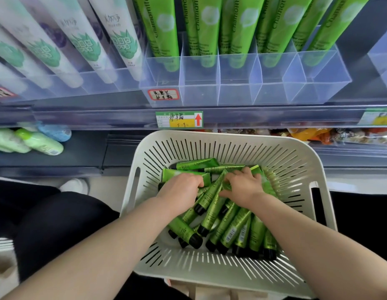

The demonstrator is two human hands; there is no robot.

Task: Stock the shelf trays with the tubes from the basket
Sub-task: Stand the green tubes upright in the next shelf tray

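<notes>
While both hands are down inside the pale plastic basket with slots (231, 276), I am steering them from far away. My left hand (183, 187) is curling its fingers around some of the small green plastic tubes (235, 230) with black caps. My right hand (244, 187) is doing the same just beside it. Both hands are closing on tubes, but I cannot tell how many each one is holding, because the fingertips are hiding in the pile.

I am using two hands so I can be grabbing a bunch at once. The tubes are lying every which way in the bottom of the basket, some on top of others. The basket is sitting low, right in front of the shelf, so I think the lift up is going to be easy.

Above it, the clear plastic shelf tray with thin walls (231, 92) is waiting. Its back slots are holding tall green tubes standing on end (209, 29), and its front slots are looking empty. A green and yellow price tag with a red arrow (179, 119) is pointing up at that tray, so I am guessing these tubes are going there. White tubes with green leaf pictures (80, 46) are filling the tray to the left.

Lots of tubes are lying in the basket, so I think this job is far from done.
</notes>
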